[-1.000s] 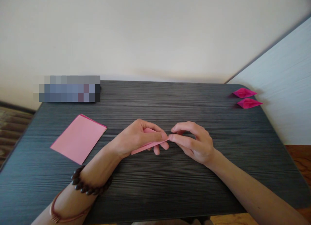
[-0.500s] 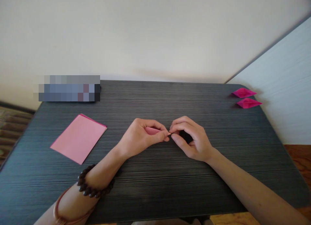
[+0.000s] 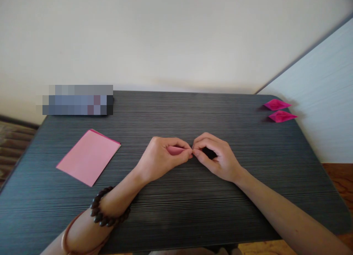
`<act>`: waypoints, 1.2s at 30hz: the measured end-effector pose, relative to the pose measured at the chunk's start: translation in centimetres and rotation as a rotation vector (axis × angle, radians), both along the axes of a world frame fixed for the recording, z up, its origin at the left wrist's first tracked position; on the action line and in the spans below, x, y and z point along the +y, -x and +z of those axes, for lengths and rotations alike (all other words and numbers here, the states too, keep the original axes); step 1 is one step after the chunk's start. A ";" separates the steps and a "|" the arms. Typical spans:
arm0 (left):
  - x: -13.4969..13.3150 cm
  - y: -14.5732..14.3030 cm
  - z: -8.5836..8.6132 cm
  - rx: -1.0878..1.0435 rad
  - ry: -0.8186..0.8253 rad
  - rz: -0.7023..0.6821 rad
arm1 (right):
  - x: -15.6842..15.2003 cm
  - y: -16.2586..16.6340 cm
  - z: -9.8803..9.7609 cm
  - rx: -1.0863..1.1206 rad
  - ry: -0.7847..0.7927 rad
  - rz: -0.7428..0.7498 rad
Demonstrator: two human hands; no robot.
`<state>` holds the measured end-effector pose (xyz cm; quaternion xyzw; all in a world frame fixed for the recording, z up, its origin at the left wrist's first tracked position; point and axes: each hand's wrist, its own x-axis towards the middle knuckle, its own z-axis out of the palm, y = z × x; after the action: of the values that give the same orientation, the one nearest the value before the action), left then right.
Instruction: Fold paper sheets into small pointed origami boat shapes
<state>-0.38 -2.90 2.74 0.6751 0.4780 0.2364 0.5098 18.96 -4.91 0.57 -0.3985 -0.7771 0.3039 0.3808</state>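
A small folded piece of pink paper (image 3: 174,150) is in my left hand (image 3: 158,157), pinched between thumb and fingers, which cover most of it. Its pointed right end meets the closed thumb and fingertips of my right hand (image 3: 220,155), which pinch the tip. Both hands are close together above the middle of the dark table, fingertips touching or nearly so. How the paper is folded inside the left hand is hidden.
A stack of square pink paper (image 3: 89,157) lies to the left. Two folded magenta paper pieces (image 3: 277,105) with pointed ends sit at the far right of the dark striped table (image 3: 176,211). A blurred-out object (image 3: 78,102) stands at the back left, by the wall.
My right thumb and fingertips have closed together on the paper's tip, where a small gap showed before. My left hand still holds the paper in nearly the same place.
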 end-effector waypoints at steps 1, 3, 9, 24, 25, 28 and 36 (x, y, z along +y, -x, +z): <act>0.0 0.0 -0.1 0.005 -0.005 0.001 | 0.0 0.0 0.0 0.000 -0.004 -0.004; 0.0 0.0 -0.2 0.005 -0.019 0.003 | 0.0 0.1 0.0 -0.005 -0.012 -0.013; 0.2 0.0 0.0 -0.031 0.001 0.009 | 0.0 0.1 0.0 -0.008 -0.005 -0.053; 0.6 0.4 -1.1 0.053 -0.177 -0.029 | 0.1 -0.3 -0.1 -0.051 0.035 -0.172; 0.6 0.4 -1.3 0.032 -0.181 -0.003 | 0.1 -0.3 -0.2 -0.047 0.036 -0.201; 0.8 0.5 -1.8 -0.062 -0.146 0.078 | 0.1 -0.5 -0.5 -0.020 0.061 -0.294; 0.6 0.1 -1.8 -0.127 -0.087 0.060 | 0.1 -0.5 -0.2 -0.085 0.070 -0.249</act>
<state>-0.48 -2.34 0.95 0.6656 0.4540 0.3146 0.5019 19.48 -4.79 0.37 -0.5175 -0.7260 0.2642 0.3679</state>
